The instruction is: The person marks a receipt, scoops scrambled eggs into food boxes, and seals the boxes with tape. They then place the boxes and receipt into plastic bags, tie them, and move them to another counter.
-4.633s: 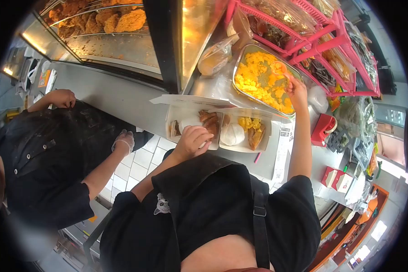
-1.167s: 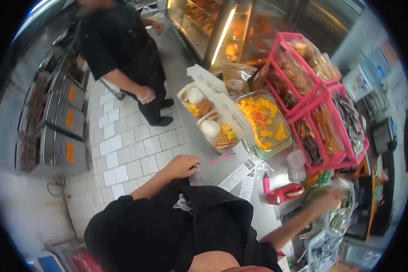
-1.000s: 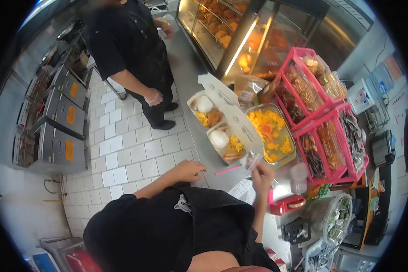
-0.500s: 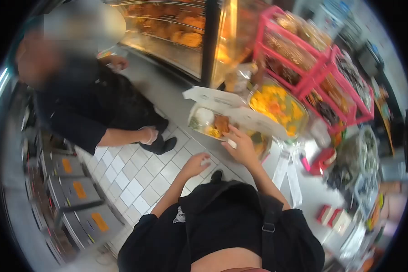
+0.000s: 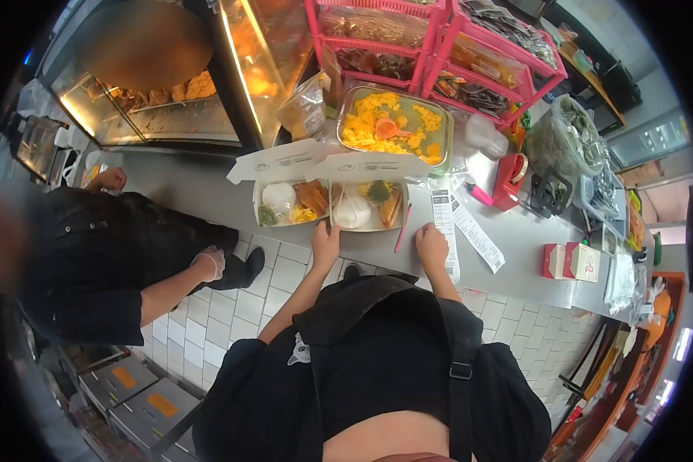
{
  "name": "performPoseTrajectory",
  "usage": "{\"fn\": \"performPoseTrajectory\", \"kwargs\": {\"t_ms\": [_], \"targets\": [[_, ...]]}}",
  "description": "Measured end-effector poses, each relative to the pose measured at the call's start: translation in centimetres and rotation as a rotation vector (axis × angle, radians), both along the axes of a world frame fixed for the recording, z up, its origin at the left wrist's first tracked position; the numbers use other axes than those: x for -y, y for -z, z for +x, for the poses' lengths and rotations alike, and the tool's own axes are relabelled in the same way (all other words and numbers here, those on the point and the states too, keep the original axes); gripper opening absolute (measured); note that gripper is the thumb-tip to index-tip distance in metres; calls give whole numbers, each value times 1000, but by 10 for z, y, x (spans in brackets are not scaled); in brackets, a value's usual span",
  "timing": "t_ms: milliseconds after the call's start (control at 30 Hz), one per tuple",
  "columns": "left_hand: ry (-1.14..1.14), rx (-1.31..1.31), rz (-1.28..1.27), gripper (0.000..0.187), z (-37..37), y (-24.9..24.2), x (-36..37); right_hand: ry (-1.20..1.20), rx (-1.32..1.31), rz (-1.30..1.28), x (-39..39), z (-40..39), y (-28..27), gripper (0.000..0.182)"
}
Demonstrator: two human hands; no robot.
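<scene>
Two open white card meal boxes stand side by side on the steel counter with their lids raised. The left box (image 5: 316,221) holds white rice, browned meat, yellow egg and some greens. In the right box (image 5: 371,229) are rice, broccoli and browned pieces. My left hand (image 5: 326,243) is at the front edge where the boxes meet, fingers closed on the right box's corner. My right hand (image 5: 432,248) rests curled on the counter beside a printed receipt (image 5: 444,219); its fingertips are partly hidden. A thin pink stick-like item (image 5: 403,229) lies between the right box and this hand.
Behind the boxes is a tray (image 5: 449,146) of yellow scrambled egg with an orange scoop (image 5: 389,128). Pink racks (image 5: 431,58) hold packets. A red tape dispenser (image 5: 511,182) and small boxes (image 5: 570,262) stand rightward. A co-worker's gloved hand (image 5: 210,263) is at left.
My view has turned toward the right. My right hand has left the boxes and come down on the counter by the receipts. My left hand has moved up to the boxes' front edge.
</scene>
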State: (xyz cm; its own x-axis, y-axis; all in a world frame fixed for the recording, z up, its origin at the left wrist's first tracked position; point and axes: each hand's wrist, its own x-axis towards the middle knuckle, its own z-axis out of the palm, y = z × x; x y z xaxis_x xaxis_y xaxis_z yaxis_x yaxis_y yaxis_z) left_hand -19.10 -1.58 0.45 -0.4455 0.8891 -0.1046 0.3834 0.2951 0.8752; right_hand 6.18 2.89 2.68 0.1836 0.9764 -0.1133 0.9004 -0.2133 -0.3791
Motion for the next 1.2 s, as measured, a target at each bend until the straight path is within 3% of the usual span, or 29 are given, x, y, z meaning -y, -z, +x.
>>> {"fn": "performPoseTrajectory", "kwargs": {"t_ms": [100, 200, 367, 500, 567, 667, 700, 767, 833, 867, 900, 1033, 1100, 1133, 1200], "targets": [[-28, 88, -16, 32, 0, 6, -1, -120, -93, -18, -11, 2, -4, 28], [-1, 83, -40, 31, -2, 4, 1, -262, -5, -70, -13, -17, -8, 27], [-19, 101, -65, 43, 1, 8, 5, -173, 55, -195, -25, 3, -12, 29], [-16, 101, -8, 48, 2, 9, 6, -53, 44, 29, -47, 57, -31, 27], [-7, 178, -48, 46, 3, -5, 5, -99, 105, 84, -79, 88, -34, 30], [73, 154, 1, 45, -3, 11, 7, -152, 153, 65, -118, 106, -25, 27], [97, 100, -39, 42, -3, 6, 8, -127, 145, 245, -114, 102, -29, 23], [135, 154, -41, 41, -5, 15, 10, -45, -151, 342, -100, 89, -32, 22], [186, 250, -44, 33, -3, 21, 18, -59, -522, -19, -62, 66, -30, 32], [184, 245, -54, 33, 1, 11, 20, -93, -623, -245, -44, 58, -14, 38], [178, 298, -88, 31, 7, -9, 21, -117, -708, -277, -23, 43, -13, 42], [178, 347, -177, 28, 9, -10, 17, -75, -759, -172, -2, 36, -2, 43], [144, 474, -241, 27, 4, -18, 12, 192, -1140, -463, -13, 42, -14, 41], [139, 474, -246, 27, 0, -25, 13, 169, -1194, -572, -20, 51, -36, 40], [219, -59, 95, 29, -11, -43, 5, 100, -925, -251, -37, 79, -36, 34]]}}
